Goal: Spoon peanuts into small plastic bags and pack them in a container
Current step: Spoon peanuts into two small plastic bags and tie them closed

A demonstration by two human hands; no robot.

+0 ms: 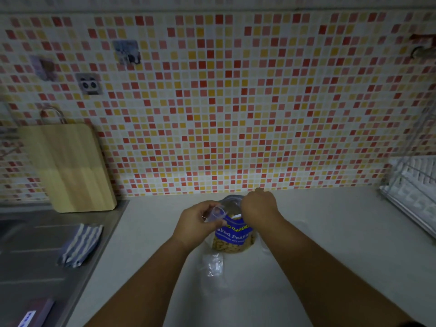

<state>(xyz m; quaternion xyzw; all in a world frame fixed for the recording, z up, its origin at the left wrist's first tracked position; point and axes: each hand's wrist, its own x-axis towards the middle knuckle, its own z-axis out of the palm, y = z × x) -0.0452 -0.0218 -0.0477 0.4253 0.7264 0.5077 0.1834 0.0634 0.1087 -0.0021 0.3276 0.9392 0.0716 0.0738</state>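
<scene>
A clear peanut package (pixel 233 239) with a blue "Salted Peanuts" label stands on the pale counter (pixel 330 244) near the tiled wall. My left hand (pixel 195 224) pinches a small clear plastic bag (pixel 217 213) held open at the package's top left. My right hand (pixel 259 206) is closed over the package's mouth, and a thin white piece of a spoon (pixel 236 216) shows under its fingers. The spoon's bowl is hidden. More small clear bags (pixel 213 264) lie flat on the counter just in front of the package.
A wooden cutting board (pixel 70 166) leans on the wall at the left. Below it is a steel sink drainboard (pixel 28 244) with a striped cloth (pixel 81 244). A wire dish rack (pixel 415 192) stands at the right. A dark box (pixel 35 312) lies at the bottom left.
</scene>
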